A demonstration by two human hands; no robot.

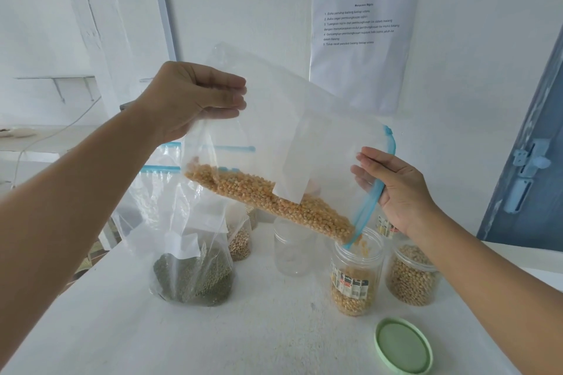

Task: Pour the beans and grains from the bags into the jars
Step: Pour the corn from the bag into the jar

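A clear zip bag point(320, 119) with yellow corn kernels point(274, 201) hangs tilted over an open clear jar point(356, 274) that is partly filled with corn. My left hand point(195, 97) pinches the bag's raised bottom corner. My right hand point(396, 189) holds the bag's blue zip mouth, which points down into the jar. Kernels are falling from the mouth into the jar.
A bag of green beans point(192, 277) stands at the left on the white table point(243, 338). An empty clear jar point(292, 246) is behind, a jar of pale beans point(411, 277) at the right, another grain jar point(240, 242) behind the bags. A green lid point(403, 345) lies in front.
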